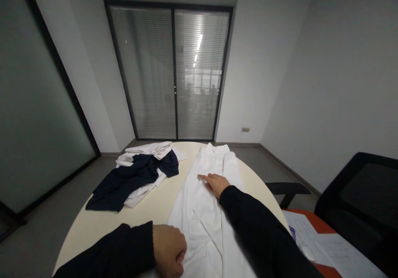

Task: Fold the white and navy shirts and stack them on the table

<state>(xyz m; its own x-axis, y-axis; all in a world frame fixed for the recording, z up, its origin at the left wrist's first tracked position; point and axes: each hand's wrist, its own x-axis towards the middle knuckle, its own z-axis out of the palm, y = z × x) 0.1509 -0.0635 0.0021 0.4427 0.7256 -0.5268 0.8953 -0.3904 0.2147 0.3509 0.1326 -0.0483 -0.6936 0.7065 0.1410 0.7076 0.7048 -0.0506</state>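
A long white shirt (202,215) lies lengthwise on the round cream table, its collar at the far end and its near part folded and creased. My right hand (216,182) rests on the upper part of the shirt, index finger stretched out and pointing left, with no cloth gripped that I can see. Close to me, my left hand (169,249) is curled closed at the shirt's left edge. Its fingertips are turned out of sight, so I cannot tell whether cloth is pinched in them.
A dark navy garment (127,182) is heaped over white clothes (149,148) on the left of the table (90,232). To the right are papers (332,245) on a red-orange surface and a black chair (357,195). Glass doors with blinds (143,74) stand beyond.
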